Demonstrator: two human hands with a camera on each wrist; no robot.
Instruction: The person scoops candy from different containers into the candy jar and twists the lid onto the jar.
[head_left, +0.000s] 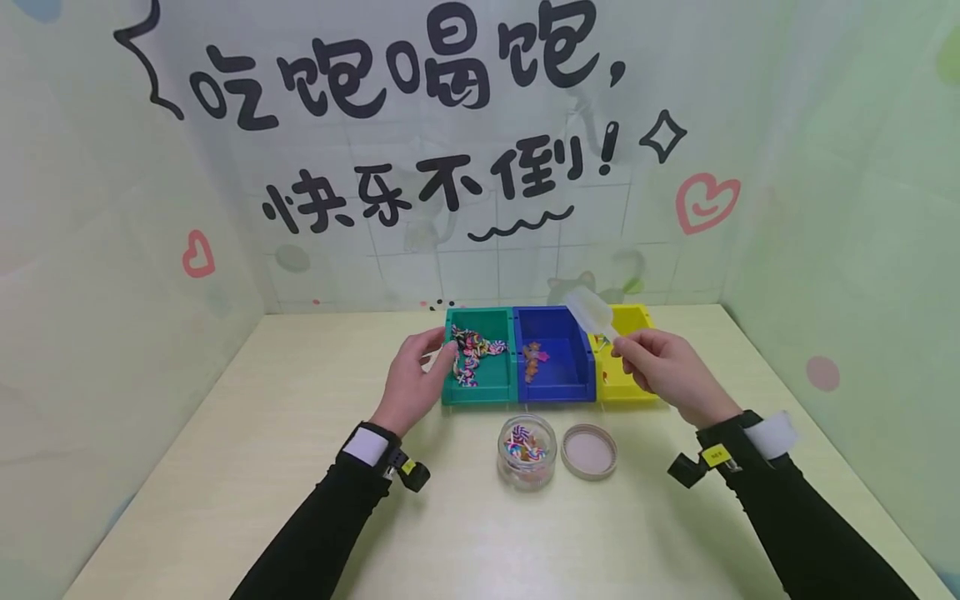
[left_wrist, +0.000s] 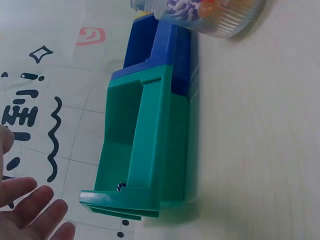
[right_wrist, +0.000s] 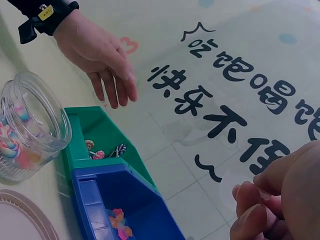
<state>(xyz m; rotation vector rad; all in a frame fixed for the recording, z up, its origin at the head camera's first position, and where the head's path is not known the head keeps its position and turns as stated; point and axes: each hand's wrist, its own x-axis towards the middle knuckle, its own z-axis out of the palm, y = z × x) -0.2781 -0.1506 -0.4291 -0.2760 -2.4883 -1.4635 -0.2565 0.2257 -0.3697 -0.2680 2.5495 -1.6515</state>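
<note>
Right hand (head_left: 660,362) pinches clear plastic scoop (head_left: 590,312), probably tweezers, over blue bin (head_left: 553,387); left hand (head_left: 417,375), open, steadies adjacent green bin (head_left: 480,390).

The light is bright, soft and even in all three views, and seems to come from above. On the worktop (head_left: 247,467) the shadows under the arms and beside the jar (head_left: 527,451) are faint. The head view bends near its edges. In the right wrist view the near fingers (right_wrist: 250,220) are blurred. The left wrist view is a little soft.
</note>
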